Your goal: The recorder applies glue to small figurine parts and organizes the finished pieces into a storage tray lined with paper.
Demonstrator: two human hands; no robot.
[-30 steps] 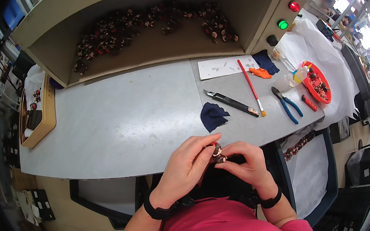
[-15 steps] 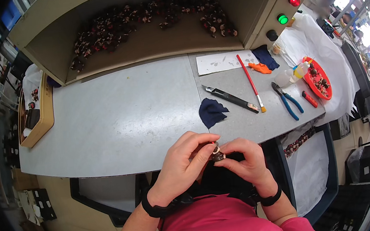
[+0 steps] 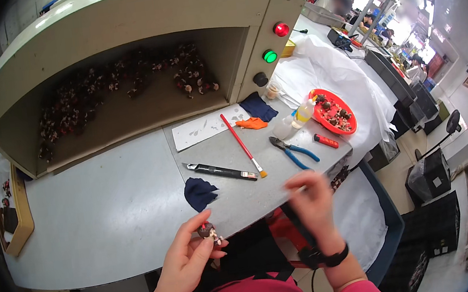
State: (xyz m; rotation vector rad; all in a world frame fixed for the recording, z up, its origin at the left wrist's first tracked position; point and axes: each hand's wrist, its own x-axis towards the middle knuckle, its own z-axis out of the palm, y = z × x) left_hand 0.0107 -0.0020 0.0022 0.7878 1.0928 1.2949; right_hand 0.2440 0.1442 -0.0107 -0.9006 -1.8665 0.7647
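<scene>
A small brown-haired figurine (image 3: 209, 233) with a red accent and a cream face sits pinched between the thumb and fingers of my left hand (image 3: 186, 261), just off the table's front edge. My right hand (image 3: 313, 203) is lifted away from it, near the table's right front corner, its fingers smeared by motion. Nearest to that hand on the table are blue-handled cutting pliers (image 3: 295, 152). Beyond my left hand lie a dark blue cloth scrap (image 3: 199, 194) and a black utility knife (image 3: 221, 171).
A beige open-fronted cabinet (image 3: 134, 27) holding many figurines stands at the back. A red paintbrush (image 3: 242, 145), an orange cloth (image 3: 251, 123), a clear bottle (image 3: 294, 120) and a red tray (image 3: 349, 129) of small parts lie to the right. At left is a yellow box (image 3: 23, 230).
My right hand has let go of the figurine and moved off to the right. My left hand keeps holding it. The whole view has turned toward the right.
</scene>
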